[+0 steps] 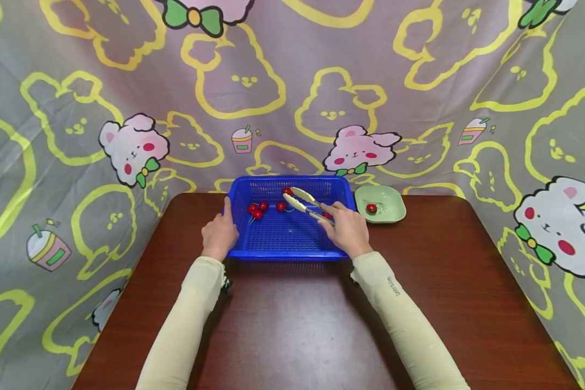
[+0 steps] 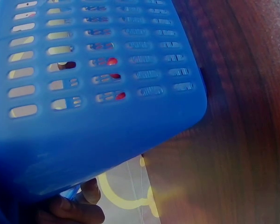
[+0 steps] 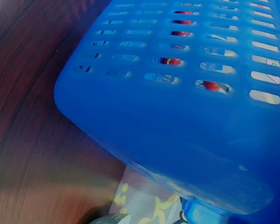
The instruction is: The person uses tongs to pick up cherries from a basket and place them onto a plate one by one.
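Note:
A blue plastic basket [image 1: 292, 254] with slotted sides holds several red cherries [image 1: 257, 215] with green stems. My left hand [image 1: 219, 234] grips the basket's left rim, one finger pointing away along it; in the left wrist view, its curled fingers [image 2: 77, 207] show by the rim. Over the basket's right side, my right hand [image 1: 347, 227] holds a pair of tongs [image 1: 302, 205] with cream tips. The tips point at a cherry [image 1: 287, 191] near the back wall; whether they touch it I cannot tell. Another cherry [image 1: 326, 215] is partly hidden below the tongs.
A pale green dish [image 1: 395, 214] with one cherry [image 1: 371, 208] and stems in it stands right of the basket. The brown wooden table [image 1: 283, 325] meets a patterned cloth [image 1: 292, 81] at the back and sides.

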The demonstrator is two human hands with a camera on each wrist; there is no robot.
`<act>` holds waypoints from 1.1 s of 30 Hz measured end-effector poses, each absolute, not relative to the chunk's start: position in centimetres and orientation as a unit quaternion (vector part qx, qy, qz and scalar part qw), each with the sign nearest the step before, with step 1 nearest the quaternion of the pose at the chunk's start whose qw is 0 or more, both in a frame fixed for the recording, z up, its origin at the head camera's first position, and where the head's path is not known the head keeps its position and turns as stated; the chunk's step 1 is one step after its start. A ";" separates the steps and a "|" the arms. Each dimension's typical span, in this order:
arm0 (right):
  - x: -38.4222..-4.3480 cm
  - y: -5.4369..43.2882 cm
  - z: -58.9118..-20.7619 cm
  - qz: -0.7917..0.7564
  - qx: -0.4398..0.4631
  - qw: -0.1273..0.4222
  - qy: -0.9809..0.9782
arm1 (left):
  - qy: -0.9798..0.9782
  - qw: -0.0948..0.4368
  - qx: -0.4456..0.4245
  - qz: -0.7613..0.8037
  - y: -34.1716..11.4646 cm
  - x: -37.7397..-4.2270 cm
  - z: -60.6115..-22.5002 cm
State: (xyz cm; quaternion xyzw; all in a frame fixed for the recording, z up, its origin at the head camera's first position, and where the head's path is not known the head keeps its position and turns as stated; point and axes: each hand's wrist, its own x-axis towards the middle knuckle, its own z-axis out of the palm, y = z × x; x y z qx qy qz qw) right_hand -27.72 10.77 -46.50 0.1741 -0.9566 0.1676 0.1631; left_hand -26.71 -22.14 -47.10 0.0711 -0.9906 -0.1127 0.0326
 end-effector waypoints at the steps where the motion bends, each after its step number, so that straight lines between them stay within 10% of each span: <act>1: -27.7 10.8 -46.5 0.169 0.174 0.163 -0.956 | -0.991 0.033 0.071 -0.113 -22.1 -26.7 -47.1; 33: -27.2 16.3 -43.9 0.218 0.129 0.206 -0.945 | -0.990 0.024 0.069 -0.116 -22.1 -26.4 -46.7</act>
